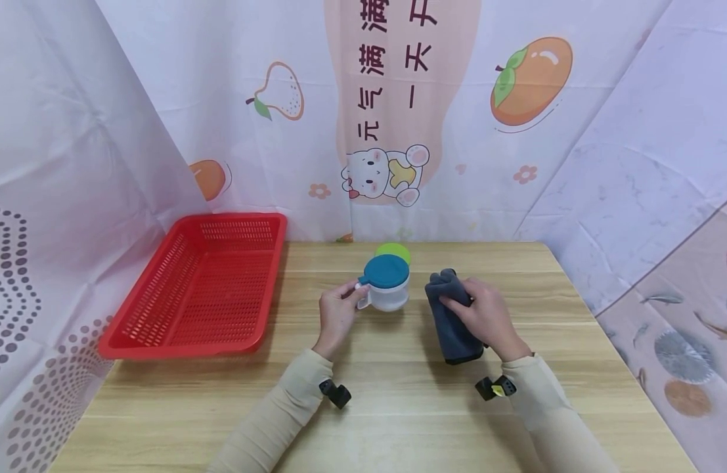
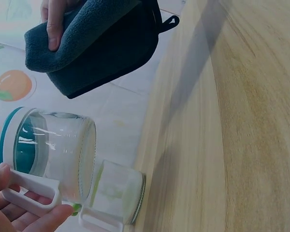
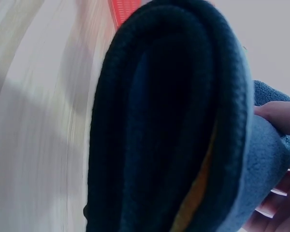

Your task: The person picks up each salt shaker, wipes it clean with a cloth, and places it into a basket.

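Observation:
My left hand (image 1: 338, 314) grips the white handle of a clear glass jar (image 1: 390, 299) with a blue lid (image 1: 387, 270). In the left wrist view this jar (image 2: 63, 145) is lifted off the table, fingers curled round its handle. Behind it stands a second glass jar (image 2: 117, 191), whose green lid (image 1: 394, 250) shows in the head view. My right hand (image 1: 487, 315) pinches a folded dark grey-blue cloth (image 1: 454, 328), held above the table to the right of the jar. The cloth (image 3: 232, 145) fills much of the right wrist view, its dark edging folded over in layers.
A red plastic basket (image 1: 221, 345) with perforated sides stands at the left of the wooden table (image 1: 398, 420). A printed curtain (image 1: 292, 157) hangs along the table's back edge, and more patterned cloth hangs at both sides.

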Tool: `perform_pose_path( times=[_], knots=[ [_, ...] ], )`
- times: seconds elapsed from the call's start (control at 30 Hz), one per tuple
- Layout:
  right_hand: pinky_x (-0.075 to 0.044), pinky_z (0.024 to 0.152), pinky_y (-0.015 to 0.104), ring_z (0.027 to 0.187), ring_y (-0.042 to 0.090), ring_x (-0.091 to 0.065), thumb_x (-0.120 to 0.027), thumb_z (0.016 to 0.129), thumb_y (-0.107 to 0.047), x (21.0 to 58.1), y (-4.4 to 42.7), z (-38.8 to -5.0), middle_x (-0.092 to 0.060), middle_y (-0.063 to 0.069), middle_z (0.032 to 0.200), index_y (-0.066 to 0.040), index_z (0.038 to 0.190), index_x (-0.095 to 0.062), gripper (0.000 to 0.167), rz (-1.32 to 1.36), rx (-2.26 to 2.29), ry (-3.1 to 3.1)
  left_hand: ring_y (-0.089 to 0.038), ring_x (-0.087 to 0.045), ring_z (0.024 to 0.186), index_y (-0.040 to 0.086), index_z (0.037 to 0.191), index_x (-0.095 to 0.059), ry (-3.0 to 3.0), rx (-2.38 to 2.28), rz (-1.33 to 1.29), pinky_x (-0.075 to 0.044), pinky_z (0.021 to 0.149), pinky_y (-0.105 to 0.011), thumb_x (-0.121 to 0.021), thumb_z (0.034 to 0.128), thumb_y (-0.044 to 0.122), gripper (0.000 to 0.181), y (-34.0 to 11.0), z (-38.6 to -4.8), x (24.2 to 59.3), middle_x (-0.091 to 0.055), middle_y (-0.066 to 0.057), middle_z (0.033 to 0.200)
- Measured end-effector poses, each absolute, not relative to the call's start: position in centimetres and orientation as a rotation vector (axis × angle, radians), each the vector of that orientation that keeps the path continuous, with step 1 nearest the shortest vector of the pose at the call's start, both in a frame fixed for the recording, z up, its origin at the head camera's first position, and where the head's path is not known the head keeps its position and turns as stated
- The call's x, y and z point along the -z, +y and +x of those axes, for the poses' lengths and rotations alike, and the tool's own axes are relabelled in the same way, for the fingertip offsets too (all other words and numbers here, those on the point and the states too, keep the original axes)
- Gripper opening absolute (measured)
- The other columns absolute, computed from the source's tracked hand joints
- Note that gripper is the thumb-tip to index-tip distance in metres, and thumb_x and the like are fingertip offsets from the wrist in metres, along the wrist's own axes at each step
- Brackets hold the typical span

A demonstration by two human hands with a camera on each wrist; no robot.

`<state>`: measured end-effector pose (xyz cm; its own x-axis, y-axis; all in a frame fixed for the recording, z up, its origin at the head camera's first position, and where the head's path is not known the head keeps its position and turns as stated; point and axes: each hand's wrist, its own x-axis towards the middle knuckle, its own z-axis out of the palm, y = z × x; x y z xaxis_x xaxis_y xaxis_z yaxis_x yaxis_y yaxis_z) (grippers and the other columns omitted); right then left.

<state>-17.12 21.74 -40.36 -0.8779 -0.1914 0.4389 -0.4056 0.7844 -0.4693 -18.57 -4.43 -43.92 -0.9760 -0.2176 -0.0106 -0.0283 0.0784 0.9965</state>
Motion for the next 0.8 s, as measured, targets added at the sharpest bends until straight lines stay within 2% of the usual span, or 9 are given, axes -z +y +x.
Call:
perform_pose_path(
  times=[0.23, 0.33, 0.53, 0.8],
  knots=[
    [-0.044, 0.056, 0.028, 0.066, 0.018, -0.057, -0.080, 0.080, -0.021, 40.4, 21.3, -16.9, -0.068, 0.010, 0.080, -0.004, 0.088, -0.071, 0.021, 0.433, -0.804, -2.586, -0.025, -0.067, 0.103, 0.009, 0.113, -0.073, -2.187, 2.043, 0.262, -0.057, 0.084, -0.038, -0.073, 0.0863, 0.023, 0.030, -4.1, -18.6, 43.9, -0.071, -0.011, 0.115],
    [-0.041, 0.054, 0.026, 0.063, 0.015, -0.054, -0.081, 0.078, -0.021, 40.5, 21.0, -16.8, -0.066, 0.008, 0.074, -0.005, 0.078, -0.069, 0.020, 0.443, -0.775, -2.555, -0.026, -0.068, 0.104, 0.009, 0.114, -0.073, -2.190, 2.037, 0.256, -0.058, 0.082, -0.037, -0.073, 0.0864, 0.024, 0.031, -4.0, -18.5, 43.8, -0.071, -0.011, 0.116],
    [-0.032, 0.049, 0.022, 0.053, 0.009, -0.043, -0.084, 0.075, -0.022, 40.6, 20.3, -16.5, -0.055, 0.001, 0.059, -0.010, 0.061, -0.058, 0.032, 0.486, -0.709, -2.521, -0.025, -0.069, 0.102, 0.008, 0.114, -0.073, -2.198, 2.040, 0.272, -0.059, 0.077, -0.033, -0.074, 0.0864, 0.024, 0.032, -3.7, -18.4, 43.8, -0.071, -0.011, 0.116],
    [-0.031, 0.049, 0.022, 0.052, 0.012, -0.043, -0.084, 0.075, -0.021, 40.3, 19.2, -16.3, -0.055, 0.003, 0.059, -0.007, 0.064, -0.059, 0.030, 0.483, -0.672, -2.523, -0.023, -0.070, 0.097, 0.007, 0.111, -0.074, -2.191, 2.000, 0.249, -0.059, 0.073, -0.032, -0.075, 0.0853, 0.021, 0.030, -3.2, -18.5, 43.8, -0.072, -0.013, 0.113]
  ],
)
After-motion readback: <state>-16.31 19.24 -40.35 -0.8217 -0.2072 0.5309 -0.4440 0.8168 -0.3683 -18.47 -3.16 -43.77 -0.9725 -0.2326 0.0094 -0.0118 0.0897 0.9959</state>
